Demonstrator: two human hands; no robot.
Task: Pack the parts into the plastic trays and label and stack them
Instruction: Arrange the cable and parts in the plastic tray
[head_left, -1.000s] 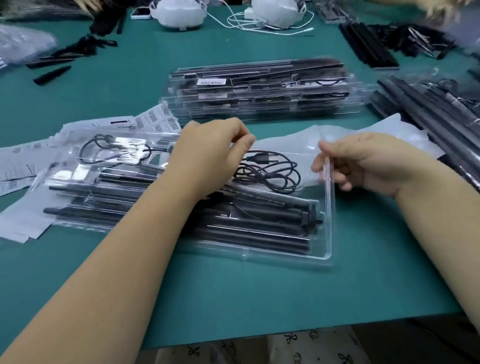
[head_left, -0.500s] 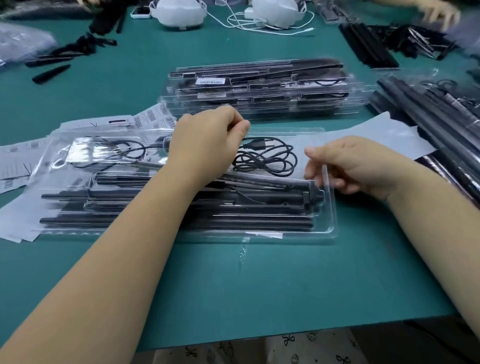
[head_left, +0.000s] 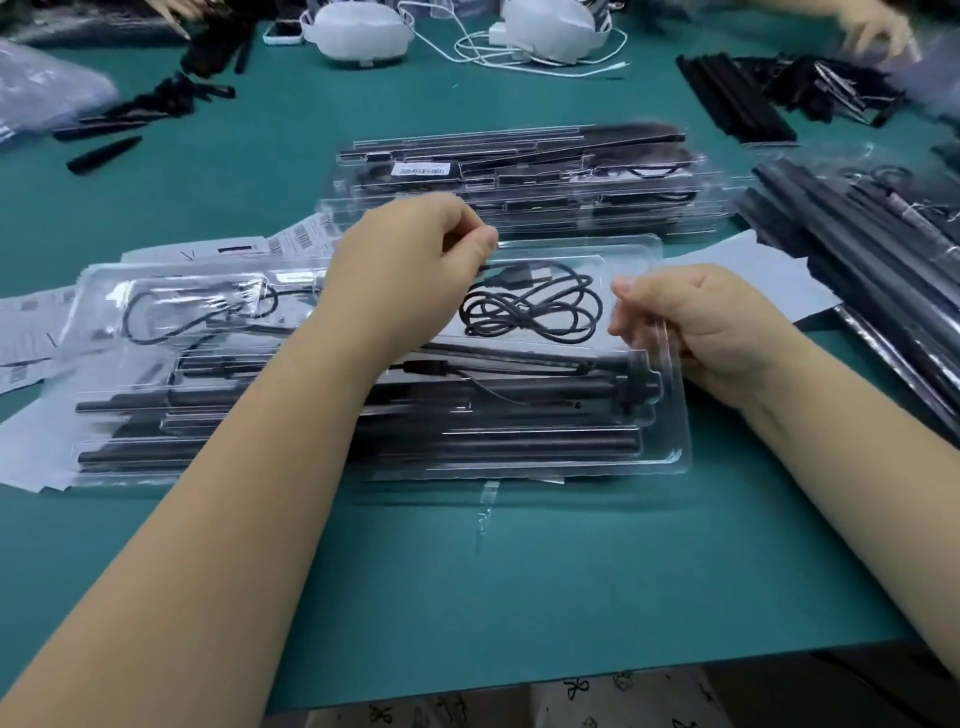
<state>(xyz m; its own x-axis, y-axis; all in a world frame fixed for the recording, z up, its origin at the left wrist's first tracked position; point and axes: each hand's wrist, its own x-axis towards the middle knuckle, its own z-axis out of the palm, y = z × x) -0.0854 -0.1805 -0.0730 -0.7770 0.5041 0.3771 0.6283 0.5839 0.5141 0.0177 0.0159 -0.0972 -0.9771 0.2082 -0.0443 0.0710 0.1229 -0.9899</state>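
- Head view: tray (head_left: 670, 457) lies mid-table, parts inside.
- Left hand (head_left: 410, 270), fingers curled, grip at far rim.
- Right hand (head_left: 711, 327) pinches right rim.
- Thin, flexy, slippery plastic; take both end rims.

Left hand (head_left: 415, 265): bare, no glove, ring or watch visible. Short nails. Left forearm (head_left: 249, 519) bare along its whole visible length; no sleeve in frame.

Right hand (head_left: 711, 327): bare, no glove or ring. Short nail on one finger. Right forearm (head_left: 841, 467) bare, no sleeve or wristband.

Below the forearms: light garment (head_left: 519, 701) printed with small dark bows.
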